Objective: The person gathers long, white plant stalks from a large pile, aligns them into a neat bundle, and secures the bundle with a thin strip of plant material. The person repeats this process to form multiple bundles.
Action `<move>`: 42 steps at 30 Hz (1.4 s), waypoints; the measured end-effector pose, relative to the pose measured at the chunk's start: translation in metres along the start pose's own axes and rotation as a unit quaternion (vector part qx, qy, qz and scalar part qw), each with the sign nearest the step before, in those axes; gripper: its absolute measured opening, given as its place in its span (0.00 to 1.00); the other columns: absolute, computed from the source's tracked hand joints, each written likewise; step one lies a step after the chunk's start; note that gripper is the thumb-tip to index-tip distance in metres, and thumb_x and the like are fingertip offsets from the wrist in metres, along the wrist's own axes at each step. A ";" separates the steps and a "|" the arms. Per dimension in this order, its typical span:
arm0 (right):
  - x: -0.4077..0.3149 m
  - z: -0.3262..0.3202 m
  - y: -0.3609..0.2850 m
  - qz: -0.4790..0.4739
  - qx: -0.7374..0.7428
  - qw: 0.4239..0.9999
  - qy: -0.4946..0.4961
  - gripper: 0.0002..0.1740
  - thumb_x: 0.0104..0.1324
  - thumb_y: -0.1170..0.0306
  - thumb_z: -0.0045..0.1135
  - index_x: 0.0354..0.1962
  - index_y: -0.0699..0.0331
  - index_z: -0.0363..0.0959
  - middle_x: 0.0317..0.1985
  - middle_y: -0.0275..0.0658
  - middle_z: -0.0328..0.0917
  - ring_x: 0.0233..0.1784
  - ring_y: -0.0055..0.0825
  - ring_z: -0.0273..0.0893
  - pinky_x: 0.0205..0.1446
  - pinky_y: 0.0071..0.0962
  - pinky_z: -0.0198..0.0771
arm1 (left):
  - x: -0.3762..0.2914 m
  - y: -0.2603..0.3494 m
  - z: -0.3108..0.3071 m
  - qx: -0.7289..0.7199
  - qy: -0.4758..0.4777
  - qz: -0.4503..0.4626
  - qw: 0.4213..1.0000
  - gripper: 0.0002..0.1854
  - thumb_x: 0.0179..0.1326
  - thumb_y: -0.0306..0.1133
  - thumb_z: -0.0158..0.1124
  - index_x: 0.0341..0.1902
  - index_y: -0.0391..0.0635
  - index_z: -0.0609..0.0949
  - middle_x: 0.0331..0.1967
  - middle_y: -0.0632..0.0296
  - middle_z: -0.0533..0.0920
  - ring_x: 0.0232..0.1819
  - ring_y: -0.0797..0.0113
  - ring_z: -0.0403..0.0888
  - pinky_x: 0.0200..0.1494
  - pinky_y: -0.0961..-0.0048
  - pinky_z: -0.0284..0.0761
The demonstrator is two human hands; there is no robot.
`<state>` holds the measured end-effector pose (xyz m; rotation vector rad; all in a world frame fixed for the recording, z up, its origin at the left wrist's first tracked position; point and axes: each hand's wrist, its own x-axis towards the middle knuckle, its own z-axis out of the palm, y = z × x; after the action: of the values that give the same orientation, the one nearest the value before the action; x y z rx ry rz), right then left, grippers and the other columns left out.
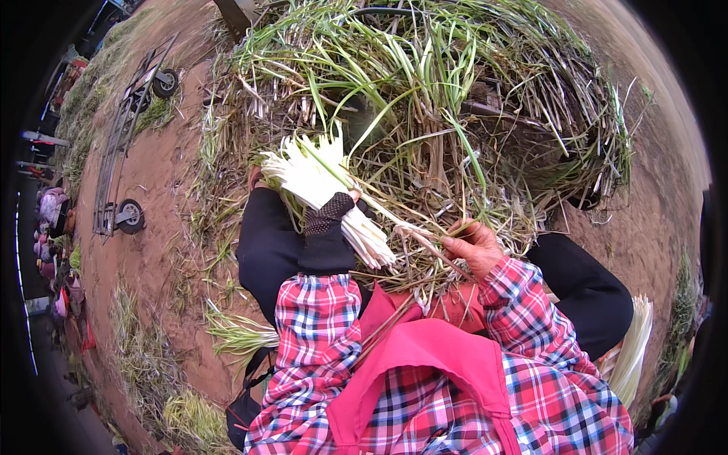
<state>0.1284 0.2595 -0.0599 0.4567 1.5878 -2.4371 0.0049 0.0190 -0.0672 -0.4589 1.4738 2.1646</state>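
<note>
My left hand (333, 216), in a black dotted glove, is closed around a thick bundle of peeled white plant stalks (310, 170). The bundle slants over my left knee, its trimmed ends pointing down and right. A single long stalk (384, 209) with a brown, dry lower part runs from the bundle toward my right hand. Bare, my right hand (475, 245) pinches thin green and brown leaf strands (463, 223) between thumb and fingers. Just beyond both hands rises a large heap of green and withered stalks (421, 125).
Stalk scraps lie on a red cloth (455, 307) over my lap. Another pale bundle (634, 347) stands beside my right knee; loose green-white stalks (242, 335) lie at my left. A wheeled metal cart frame (116, 148) rests on the dirt ground. People (54, 227) are at the far left.
</note>
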 end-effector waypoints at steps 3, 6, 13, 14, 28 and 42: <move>0.000 -0.050 -0.006 0.036 -0.004 0.990 0.135 0.06 0.56 0.74 0.56 0.31 0.60 0.68 0.22 0.30 0.71 0.21 0.18 0.71 0.23 0.20 0.72 | -0.011 0.024 0.010 -0.066 -0.010 -0.009 0.998 0.13 0.45 0.33 0.66 0.31 0.42 0.75 0.20 0.63 0.75 0.21 0.67 0.75 0.27 0.74 0.74; 0.012 -0.093 -0.009 0.053 -0.049 0.954 0.291 0.04 0.55 0.76 0.55 0.29 0.60 0.68 0.20 0.30 0.70 0.18 0.17 0.69 0.21 0.20 0.70 | -0.022 0.036 0.017 -0.071 0.045 0.037 0.996 0.13 0.45 0.34 0.66 0.31 0.41 0.74 0.21 0.61 0.75 0.22 0.66 0.76 0.27 0.72 0.75; 0.038 -0.026 -0.027 -0.020 -0.565 0.815 0.124 0.17 0.57 0.56 0.53 0.31 0.62 0.74 0.28 0.50 0.74 0.29 0.41 0.74 0.34 0.35 0.68 | -0.012 0.018 0.009 0.042 0.032 0.073 0.996 0.15 0.43 0.29 0.69 0.34 0.39 0.74 0.23 0.60 0.77 0.21 0.66 0.76 0.26 0.71 0.75; 0.047 0.001 -0.027 -0.104 -0.483 0.866 0.079 0.16 0.57 0.59 0.55 0.30 0.66 0.74 0.25 0.47 0.74 0.26 0.36 0.73 0.32 0.30 0.67 | -0.008 0.012 0.010 0.117 0.028 0.070 0.990 0.15 0.43 0.29 0.69 0.34 0.39 0.75 0.24 0.60 0.77 0.22 0.67 0.76 0.27 0.72 0.74; 0.086 0.017 -0.066 -0.066 0.011 0.991 0.116 0.08 0.62 0.66 0.50 0.31 0.62 0.67 0.23 0.33 0.73 0.20 0.16 0.72 0.20 0.16 0.69 | -0.002 -0.028 -0.003 0.240 -0.045 0.064 0.968 0.12 0.46 0.30 0.66 0.31 0.38 0.75 0.22 0.60 0.77 0.23 0.68 0.75 0.27 0.73 0.71; 0.061 -0.215 -0.196 -0.230 0.123 0.880 0.396 0.05 0.62 0.68 0.50 0.31 0.60 0.67 0.22 0.32 0.71 0.24 0.22 0.72 0.27 0.26 0.76 | -0.007 -0.007 -0.062 0.362 0.183 0.152 0.901 0.13 0.33 0.23 0.63 0.28 0.35 0.77 0.24 0.57 0.80 0.19 0.65 0.76 0.22 0.72 0.71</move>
<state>0.0391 0.5359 0.0041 1.4228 1.8097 -3.0533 0.0152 -0.0380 -0.0913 -0.3852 2.5478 1.5856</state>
